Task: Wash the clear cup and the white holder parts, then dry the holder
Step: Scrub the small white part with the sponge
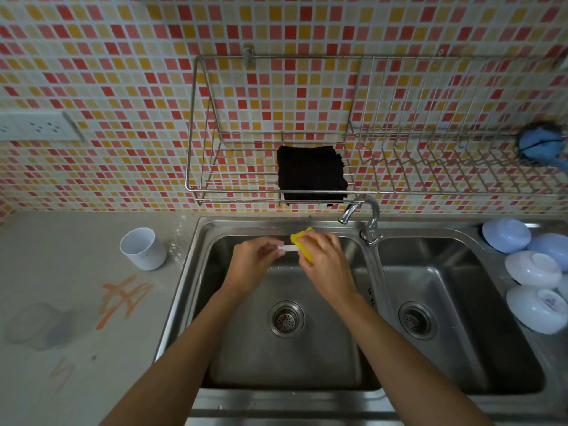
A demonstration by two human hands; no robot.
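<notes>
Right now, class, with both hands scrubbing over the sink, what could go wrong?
1. The small white holder part, pinched by the left hand, might slip while the right hand rubs it with the yellow sponge.
2. It may then fall toward the left basin's drain.

i'm looking down at a home kitchen, at the washing-up spot. a stainless double sink is set into a pale countertop, with a chrome tap between the two basins. behind it the wall is covered in small red, orange and cream mosaic tiles, and a wire dish rack hangs there holding a folded black cloth. a white socket strip sits on the wall at the left. upturned pale bowls are stacked on the ledge right of the sink, and a white cup stands on the counter.
</notes>
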